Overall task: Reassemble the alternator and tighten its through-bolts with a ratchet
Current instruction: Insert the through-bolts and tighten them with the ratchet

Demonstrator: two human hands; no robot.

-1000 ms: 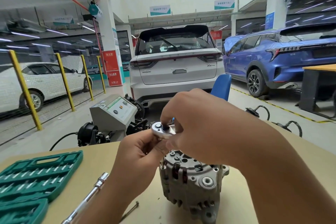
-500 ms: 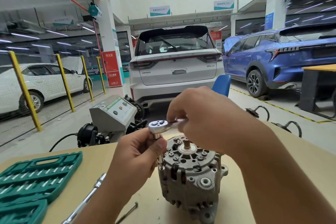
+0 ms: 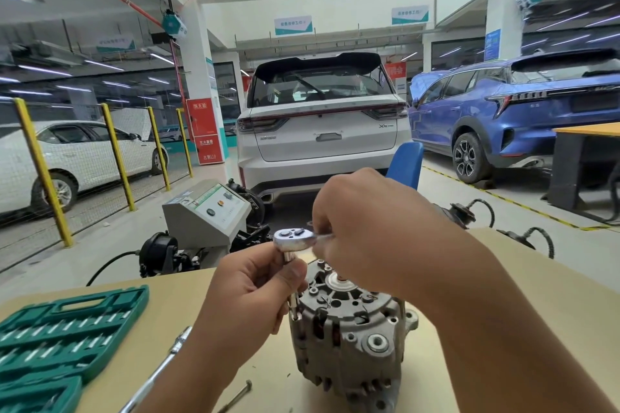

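A grey cast alternator [image 3: 349, 332] stands upright on the tan table [image 3: 503, 295], shaft end up. A chrome ratchet [image 3: 292, 239] hovers over its left rim, its head level, with a socket extension running down to a through-bolt at the housing's edge. My left hand [image 3: 255, 292] pinches that extension just under the ratchet head. My right hand [image 3: 365, 228] grips the ratchet's handle, which its fingers hide. The bolt itself is mostly covered by my left fingers.
A green socket case [image 3: 63, 332] lies open at the left of the table. A chrome extension bar [image 3: 157, 369] and a loose long bolt [image 3: 236, 397] lie near the front edge. A grey test machine [image 3: 208, 214] stands behind the table. Cars are parked beyond.
The ratchet handle has swung to the right with my right hand, uncovering the alternator's shaft end. My left hand has stayed on the extension.
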